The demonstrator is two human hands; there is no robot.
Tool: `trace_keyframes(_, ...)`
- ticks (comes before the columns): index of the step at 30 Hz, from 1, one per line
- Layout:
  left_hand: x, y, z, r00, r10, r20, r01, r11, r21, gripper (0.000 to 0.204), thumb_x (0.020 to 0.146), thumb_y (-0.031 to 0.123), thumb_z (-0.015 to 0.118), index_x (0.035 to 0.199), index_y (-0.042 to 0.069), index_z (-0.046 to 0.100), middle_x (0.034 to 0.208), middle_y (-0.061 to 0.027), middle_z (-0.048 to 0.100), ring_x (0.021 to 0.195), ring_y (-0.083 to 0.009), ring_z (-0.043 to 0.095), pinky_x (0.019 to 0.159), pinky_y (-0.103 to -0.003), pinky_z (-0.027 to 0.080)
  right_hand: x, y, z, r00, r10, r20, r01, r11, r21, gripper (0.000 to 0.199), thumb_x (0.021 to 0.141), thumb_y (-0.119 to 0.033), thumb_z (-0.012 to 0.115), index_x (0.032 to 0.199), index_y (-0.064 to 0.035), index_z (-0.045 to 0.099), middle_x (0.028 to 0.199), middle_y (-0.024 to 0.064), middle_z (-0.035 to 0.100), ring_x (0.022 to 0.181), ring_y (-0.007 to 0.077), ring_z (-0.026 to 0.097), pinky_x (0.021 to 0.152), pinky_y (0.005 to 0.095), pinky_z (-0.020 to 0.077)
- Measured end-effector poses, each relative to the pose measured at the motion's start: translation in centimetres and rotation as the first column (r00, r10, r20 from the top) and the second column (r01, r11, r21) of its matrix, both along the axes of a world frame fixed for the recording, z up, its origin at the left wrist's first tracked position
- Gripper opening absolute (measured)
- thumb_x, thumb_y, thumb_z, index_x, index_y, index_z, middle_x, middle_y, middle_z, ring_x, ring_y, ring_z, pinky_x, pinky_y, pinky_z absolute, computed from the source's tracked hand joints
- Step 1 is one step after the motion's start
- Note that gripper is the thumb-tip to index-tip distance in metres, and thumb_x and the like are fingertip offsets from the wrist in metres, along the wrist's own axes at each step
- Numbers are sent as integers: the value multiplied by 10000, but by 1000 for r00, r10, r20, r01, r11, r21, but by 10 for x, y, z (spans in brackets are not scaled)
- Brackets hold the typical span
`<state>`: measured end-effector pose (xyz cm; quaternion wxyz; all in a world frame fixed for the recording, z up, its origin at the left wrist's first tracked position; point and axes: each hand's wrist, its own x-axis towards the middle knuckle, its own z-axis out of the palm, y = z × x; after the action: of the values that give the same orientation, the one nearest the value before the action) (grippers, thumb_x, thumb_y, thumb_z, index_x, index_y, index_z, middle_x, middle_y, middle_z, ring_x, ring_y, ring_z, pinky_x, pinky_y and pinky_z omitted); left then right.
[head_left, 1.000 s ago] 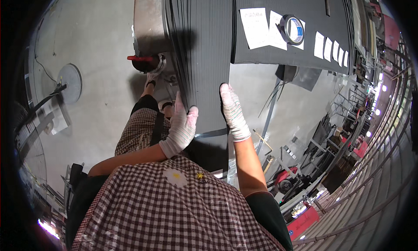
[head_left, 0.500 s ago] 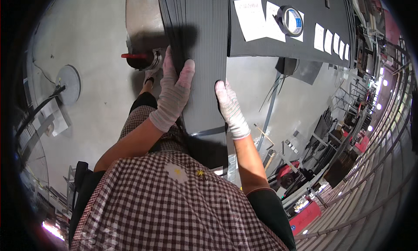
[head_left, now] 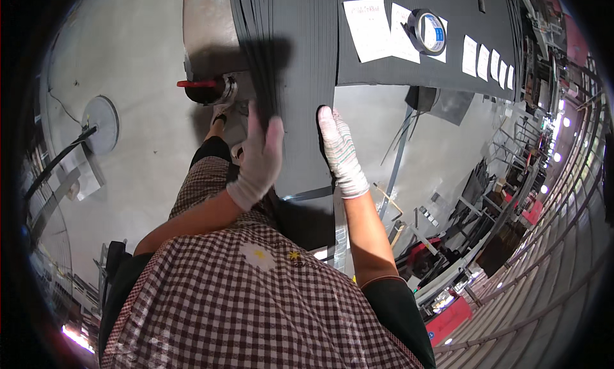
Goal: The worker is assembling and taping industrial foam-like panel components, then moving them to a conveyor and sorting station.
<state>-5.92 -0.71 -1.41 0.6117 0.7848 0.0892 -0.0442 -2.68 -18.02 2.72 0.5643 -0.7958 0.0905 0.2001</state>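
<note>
Dark ribbed sheets (head_left: 300, 81) lay stacked on the table (head_left: 409, 55), their near end overhanging its edge above my knees. My left hand (head_left: 259, 155), in a white knit glove, curled around the stack's left edge, fingers on top. My right hand (head_left: 340, 153), gloved the same, lay flat and open against the right edge. White paper slips (head_left: 369, 29) and a tape roll (head_left: 430, 31) sat farther along the table.

White paper labels (head_left: 374, 29) on dark table, smaller white slips (head_left: 489, 59) alongside, perhaps tags
</note>
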Motion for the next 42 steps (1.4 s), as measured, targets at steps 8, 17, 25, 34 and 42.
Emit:
trace_keyframes(8,10,5,23,991,123,-44,-129,974,-186,728,1023,257,504,1572,-9,108,1363,-190,415,1119,-216,507,984,-324,449,-13,-3,31,960,279,20,-255,903,-345,567,1011,-440,505,1361,5,544,1230,245,646,1148,365,625,994,394,470)
trace_keyframes(17,78,10,33,980,162,-117,-198,863,-464,866,957,238,668,1590,41,110,1399,-146,472,1231,-212,488,1043,-328,421,26,16,28,992,4,-124,17,985,171,534,1018,-395,524,1365,11,532,1255,206,627,1183,300,582,1039,357,420)
trace_keyframes(25,62,8,13,979,146,-141,-190,903,-386,885,937,222,686,1581,24,111,1362,-142,513,1208,-216,521,1042,-334,433,9,-3,-2,972,73,-223,-98,990,-100,606,964,-438,609,1374,2,531,1228,185,654,1108,272,632,981,354,472)
trace_keyframes(34,44,9,17,954,110,-277,-241,831,-501,838,942,224,695,1586,80,178,1351,-110,535,1207,-186,534,1047,-308,436,5,2,17,980,65,-190,-75,996,-44,651,929,-435,666,1387,3,515,1231,182,657,1144,270,618,1002,360,458)
trace_keyframes(42,64,13,38,954,124,-274,-256,811,-526,821,964,200,673,1592,98,155,1402,-98,466,1191,-182,509,1053,-300,409,20,23,36,997,-37,-72,32,998,-61,625,930,-421,673,1363,5,526,1189,165,674,1088,214,627,974,344,473)
